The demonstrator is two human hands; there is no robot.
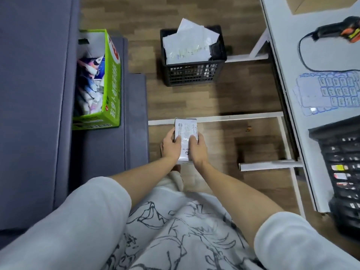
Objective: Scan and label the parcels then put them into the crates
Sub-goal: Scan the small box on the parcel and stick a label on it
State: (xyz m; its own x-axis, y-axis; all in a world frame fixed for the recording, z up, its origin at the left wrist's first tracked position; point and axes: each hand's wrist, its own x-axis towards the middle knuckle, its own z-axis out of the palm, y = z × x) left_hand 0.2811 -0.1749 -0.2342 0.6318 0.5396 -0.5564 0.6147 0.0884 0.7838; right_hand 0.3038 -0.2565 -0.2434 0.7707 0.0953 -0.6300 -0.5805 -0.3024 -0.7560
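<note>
Above a wood-plank floor (214,98), the left hand (171,146) and right hand (197,149) each grip a white parcel (185,131), fingers curled round its sides.

A grey sofa (35,106) fills the left side, with its footstool (116,145) beside it. The floor (214,102) is brown wood planks. A white table (286,61) stands at the right on a white frame (253,117). A white roll (270,165) lies across the frame's lower bar.
</note>
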